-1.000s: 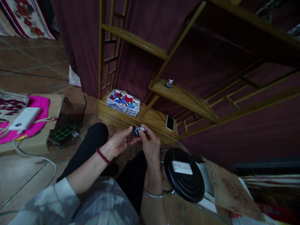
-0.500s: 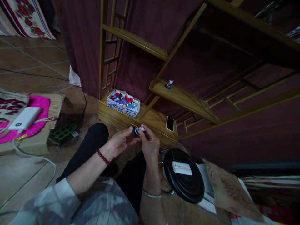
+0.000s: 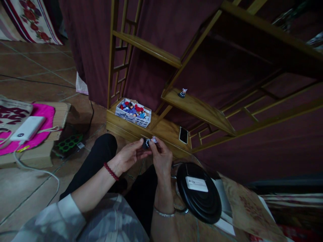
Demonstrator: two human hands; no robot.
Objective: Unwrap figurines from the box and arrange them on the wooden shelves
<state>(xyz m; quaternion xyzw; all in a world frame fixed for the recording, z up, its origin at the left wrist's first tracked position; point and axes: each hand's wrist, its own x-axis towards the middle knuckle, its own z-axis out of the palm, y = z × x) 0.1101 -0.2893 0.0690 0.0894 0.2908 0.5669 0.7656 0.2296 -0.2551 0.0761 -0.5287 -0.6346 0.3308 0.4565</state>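
A small figurine [image 3: 146, 143], dark at one end and pale pinkish at the other, lies sideways between my two hands in front of the wooden shelf. My left hand [image 3: 130, 154] pinches its dark base from the left. On the other side, my right hand [image 3: 162, 156] grips the pale end with thumb and fingers. Ahead on the lower shelf board is a patterned cardboard box [image 3: 131, 120] filled with several red, blue and dark figurines. A similar single figurine [image 3: 182, 93] stands upright on the middle shelf.
The wooden shelf unit [image 3: 199, 109] stands before a dark red curtain. A phone [image 3: 183, 134] lies on its lower board. To my right is a round black stool [image 3: 199, 205] bearing a white object. At left, a white power bank [image 3: 28, 128] with a cable rests on pink cloth.
Both hands keep hold of the figurine in nearly the same place. The whole view has shifted very slightly; nothing else visibly moved.
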